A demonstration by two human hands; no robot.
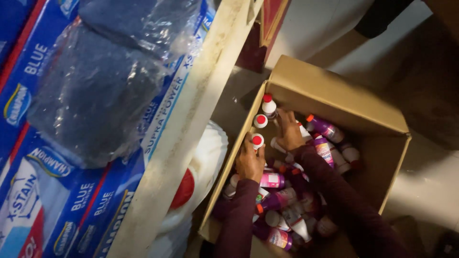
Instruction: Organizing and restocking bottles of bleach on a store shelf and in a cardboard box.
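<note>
At far left, well clear of both hands, blue cartons (33,191) and plastic-wrapped dark bundles (105,81) sit behind a pale shelf edge (191,124); a large white jug with a red cap (201,172) stands just left of the cardboard box (334,95).

Inside the box, the left hand (249,161) is wrapped around an upright white bottle with a red cap (257,140), standing against the box's left wall. Two more upright bottles (264,113) line up just beyond it. The right hand (289,131) reaches past them with fingers curled down among the bottles; whether it grips anything I cannot tell.

Below both wrists lies a loose heap of purple-labelled bottles (282,210). A sleeve dragging across could roll them, or tip the standing row.

The box's near corner is cut off, and its depths are dark and blurred.
</note>
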